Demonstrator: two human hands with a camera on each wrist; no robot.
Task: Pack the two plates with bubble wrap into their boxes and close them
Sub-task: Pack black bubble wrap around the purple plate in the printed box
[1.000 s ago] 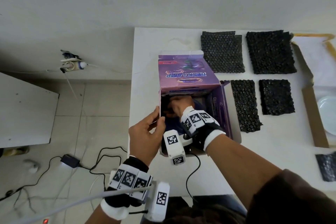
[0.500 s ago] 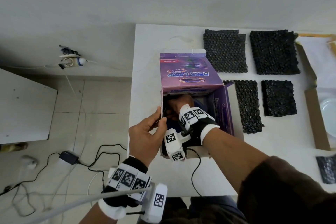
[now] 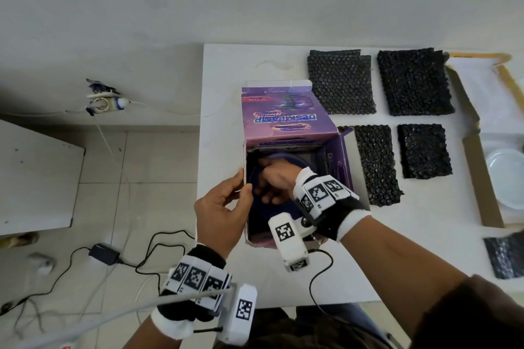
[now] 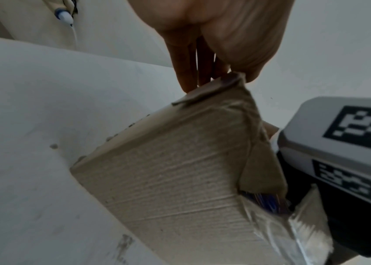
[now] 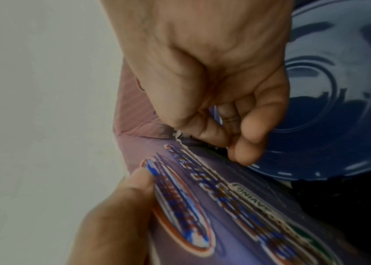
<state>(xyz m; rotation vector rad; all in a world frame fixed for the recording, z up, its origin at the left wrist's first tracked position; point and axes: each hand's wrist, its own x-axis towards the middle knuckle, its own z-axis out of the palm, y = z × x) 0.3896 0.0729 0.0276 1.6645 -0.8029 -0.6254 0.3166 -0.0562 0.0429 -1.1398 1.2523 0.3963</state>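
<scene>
An open purple box (image 3: pixel 286 122) stands on the white table (image 3: pixel 226 79). A dark blue plate (image 3: pixel 262 208) sits tilted inside it. My right hand (image 3: pixel 269 178) is down inside the box, its fingers curled at the blue plate's (image 5: pixel 338 89) rim beside the left wall. My left hand (image 3: pixel 243 183) pinches the top of that left wall, thumb inside. In the left wrist view the left hand (image 4: pixel 220 71) holds the box's corner (image 4: pixel 168 170). The right wrist view shows the right hand (image 5: pixel 225 125) on the rim. A white plate (image 3: pixel 507 178) lies in a brown cardboard box (image 3: pixel 482 178) at the right.
Several black bubble wrap sheets lie right of the purple box: two at the back (image 3: pixel 340 82) (image 3: pixel 414 82), two nearer (image 3: pixel 377 164) (image 3: pixel 424 150), one at the right edge (image 3: pixel 504 258). The table's left edge runs close beside the box. Cables lie on the floor (image 3: pixel 127 258).
My right hand has drawn back a little toward the box's left wall with the plate's rim. The left hand has kept its hold on the wall.
</scene>
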